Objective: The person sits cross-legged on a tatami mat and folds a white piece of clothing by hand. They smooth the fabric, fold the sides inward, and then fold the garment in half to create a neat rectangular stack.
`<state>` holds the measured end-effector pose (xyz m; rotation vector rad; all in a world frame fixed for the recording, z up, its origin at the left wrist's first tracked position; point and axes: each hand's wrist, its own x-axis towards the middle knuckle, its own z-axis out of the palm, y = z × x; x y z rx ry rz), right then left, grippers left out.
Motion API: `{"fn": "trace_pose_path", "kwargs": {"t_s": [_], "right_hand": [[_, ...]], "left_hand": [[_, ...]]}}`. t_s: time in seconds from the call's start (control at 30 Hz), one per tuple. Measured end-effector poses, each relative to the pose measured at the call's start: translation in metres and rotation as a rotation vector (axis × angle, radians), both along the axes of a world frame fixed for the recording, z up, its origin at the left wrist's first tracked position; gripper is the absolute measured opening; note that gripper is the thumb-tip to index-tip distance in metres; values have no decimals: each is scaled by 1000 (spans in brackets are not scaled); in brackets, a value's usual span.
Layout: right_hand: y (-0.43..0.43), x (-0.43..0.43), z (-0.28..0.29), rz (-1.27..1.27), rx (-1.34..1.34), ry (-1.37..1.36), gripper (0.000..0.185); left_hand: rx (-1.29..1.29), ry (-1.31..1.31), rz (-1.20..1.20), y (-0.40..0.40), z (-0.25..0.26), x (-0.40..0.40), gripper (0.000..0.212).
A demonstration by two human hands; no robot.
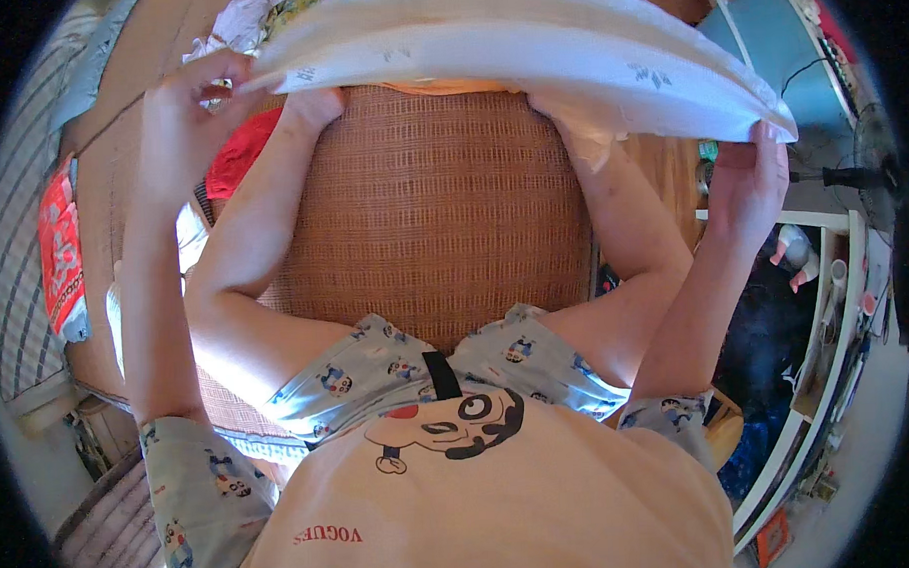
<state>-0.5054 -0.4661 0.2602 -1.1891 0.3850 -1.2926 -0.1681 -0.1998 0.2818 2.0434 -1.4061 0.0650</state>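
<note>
A thin white cloth (536, 52) with small grey printed marks is stretched in a bowed band above my feet. My left hand (200, 105), blurred, pinches its left end between thumb and fingers. At the far right corner, my right hand (751, 176) grips the cloth with the thumb on top. Below the cloth lies a woven mat (444, 209), between my bent legs. An orange item (455, 86) shows just under the cloth's lower edge, mostly hidden. Red fabric (246, 154) sits beside my left shin, below my left hand.
Crumpled clothes (239, 25) are piled beyond my left hand. A red printed packet (61, 253) lies at the far left. On the right stand a light-blue cabinet (754, 37), a fan (875, 168) and a white-edged shelf unit (856, 292) holding assorted things.
</note>
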Motion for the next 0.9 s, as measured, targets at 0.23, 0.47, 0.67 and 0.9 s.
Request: {"fn": "trace_pose_path", "kwargs": {"t_s": [0.23, 0.47, 0.67, 0.9], "right_hand": [[23, -20, -15, -36, -334, 522, 29], [51, -11, -4, 205, -626, 1065, 20], [56, -14, 16, 244, -755, 1215, 25], [38, -31, 16, 291, -675, 1199, 20]], "left_hand": [[-16, 36, -53, 46, -34, -25, 6], [499, 364, -181, 10, -74, -71, 35], [268, 248, -454, -33, -196, -80, 46], [570, 330, -272, -43, -217, -67, 23]]}}
